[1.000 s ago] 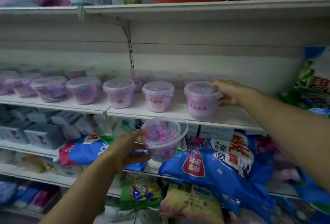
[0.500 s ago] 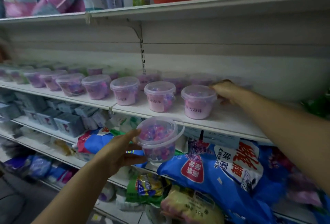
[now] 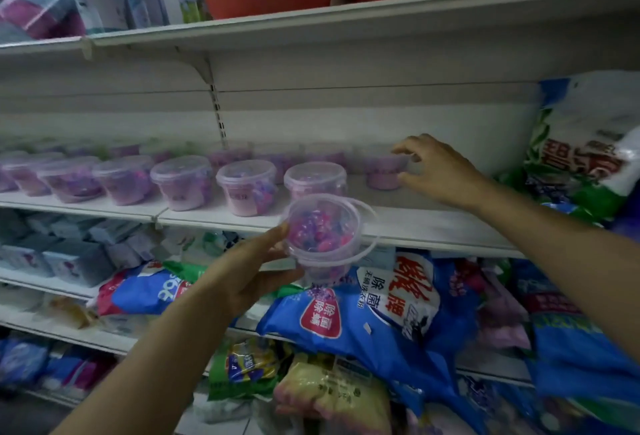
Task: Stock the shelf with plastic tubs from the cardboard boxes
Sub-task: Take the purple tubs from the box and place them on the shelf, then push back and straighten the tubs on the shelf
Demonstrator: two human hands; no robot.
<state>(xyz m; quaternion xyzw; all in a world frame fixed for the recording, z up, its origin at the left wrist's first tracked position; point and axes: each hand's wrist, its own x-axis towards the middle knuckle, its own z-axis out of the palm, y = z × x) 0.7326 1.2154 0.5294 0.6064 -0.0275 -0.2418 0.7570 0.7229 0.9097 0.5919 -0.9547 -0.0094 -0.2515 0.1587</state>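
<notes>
L hand (image 3: 242,275) fingers grip tub (image 3: 320,237); R hand (image 3: 443,171) fingers curl at rear tub (image 3: 381,174), hold unclear. Risk: we clip front tub (image 3: 313,180), knocking it off shelf (image 3: 433,226).

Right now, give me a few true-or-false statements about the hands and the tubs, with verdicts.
1. The left hand grips the spare tub in front of the shelf. True.
2. The spare tub already stands on the shelf. False: it is in the air, in the hand.
3. The right hand reaches to a back-row tub. True.
4. The front-row tubs are lidless. False: their lids are on.
5. Blue bags lie on the level below. True.
</notes>
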